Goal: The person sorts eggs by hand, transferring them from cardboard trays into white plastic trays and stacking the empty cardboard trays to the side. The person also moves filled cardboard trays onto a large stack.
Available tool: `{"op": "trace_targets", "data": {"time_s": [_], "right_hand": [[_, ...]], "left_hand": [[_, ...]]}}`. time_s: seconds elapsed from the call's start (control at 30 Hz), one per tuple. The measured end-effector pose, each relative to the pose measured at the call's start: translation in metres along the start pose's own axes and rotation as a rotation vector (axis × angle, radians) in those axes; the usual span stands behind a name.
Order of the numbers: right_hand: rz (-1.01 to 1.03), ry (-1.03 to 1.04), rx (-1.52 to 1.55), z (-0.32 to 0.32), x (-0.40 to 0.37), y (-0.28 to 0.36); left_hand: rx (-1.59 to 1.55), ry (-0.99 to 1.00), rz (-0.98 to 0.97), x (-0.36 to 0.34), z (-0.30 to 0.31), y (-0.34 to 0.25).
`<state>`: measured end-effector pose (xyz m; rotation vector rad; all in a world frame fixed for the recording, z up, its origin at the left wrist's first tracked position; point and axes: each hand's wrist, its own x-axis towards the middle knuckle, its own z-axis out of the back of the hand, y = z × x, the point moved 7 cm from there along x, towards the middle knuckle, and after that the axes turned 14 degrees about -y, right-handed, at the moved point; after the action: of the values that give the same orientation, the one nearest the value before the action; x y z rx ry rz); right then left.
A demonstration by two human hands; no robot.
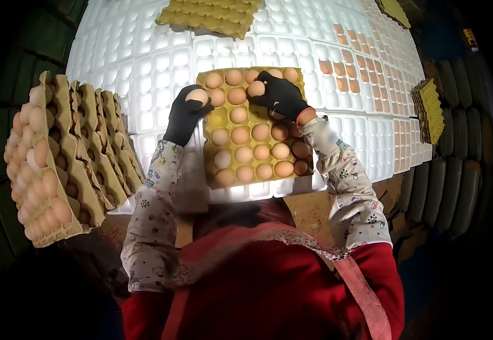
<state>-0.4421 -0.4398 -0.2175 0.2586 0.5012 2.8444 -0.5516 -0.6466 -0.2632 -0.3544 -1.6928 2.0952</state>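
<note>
My worry is the two loose eggs. The left grip point(187, 116) is closed around a brown egg point(197, 96) at the left rim of the cardboard egg tray point(219, 117). The right grip point(280, 95) pinches a second egg point(256, 89) above the tray's far row. Both hands wear black gloves, and I judge a slip would drop an egg onto the ones below and crack several. The tray sits mid-table on white foam trays point(122, 56); most cups hold eggs, with a few bare on its left side. At the table's left edge, a stack of filled trays point(54, 164) looks tilted, and an elbow nudge could tip it. Empty cardboard trays point(209, 17) lie at the far edge, and more point(430, 110) at the right edge.
</note>
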Motion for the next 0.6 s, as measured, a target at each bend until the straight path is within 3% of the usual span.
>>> {"op": "trace_targets", "data": {"time_s": [0.07,0.1,0.13,0.17,0.2,0.23,0.27,0.33,0.4,0.43,0.47,0.53,0.57,0.6], "right_hand": [[-0.565,0.117,1.0,-0.002,-0.006,-0.026],[-0.641,-0.029,1.23,0.008,-0.007,-0.028],[-0.644,-0.08,1.21,0.022,-0.005,-0.024],[-0.536,-0.04,1.068,0.02,0.004,-0.027],[-0.434,-0.002,0.924,0.014,0.015,-0.035],[-0.166,-0.129,0.323,0.016,0.028,-0.029],[-0.12,-0.013,0.017,0.009,0.032,-0.016],[-0.084,-0.036,-0.222,-0.022,0.045,-0.004],[-0.054,0.011,-0.366,-0.018,0.047,0.015],[-0.228,0.05,-0.273,-0.036,0.053,-0.005],[-0.242,0.04,-0.259,-0.028,0.055,-0.001],[-0.072,0.157,-0.391,-0.018,0.056,0.013],[-0.075,0.156,-0.354,-0.013,0.058,0.016],[-0.072,0.153,-0.357,-0.006,0.06,0.019]], "left_hand": [[-0.541,0.013,0.26,0.013,0.001,0.013],[-0.266,0.098,0.255,0.024,-0.006,0.02],[0.013,0.184,0.247,0.03,-0.014,0.013],[0.328,0.082,-0.157,0.025,-0.02,-0.024],[0.679,0.155,-0.472,0.017,-0.037,-0.036],[0.874,0.195,-0.52,0.015,-0.05,-0.032],[1.071,0.235,-0.566,0.015,-0.062,-0.022],[1.244,0.257,-0.535,0.02,-0.066,-0.015],[0.937,0.313,-0.42,0.021,-0.046,-0.041],[0.753,0.259,-0.26,0.023,-0.032,-0.037],[0.426,0.159,-0.147,0.027,-0.018,-0.024],[-0.229,-0.062,0.364,0.032,-0.002,0.007],[-0.379,-0.11,0.254,0.038,0.002,-0.007],[-0.37,-0.072,0.436,0.039,-0.001,-0.002]]}}
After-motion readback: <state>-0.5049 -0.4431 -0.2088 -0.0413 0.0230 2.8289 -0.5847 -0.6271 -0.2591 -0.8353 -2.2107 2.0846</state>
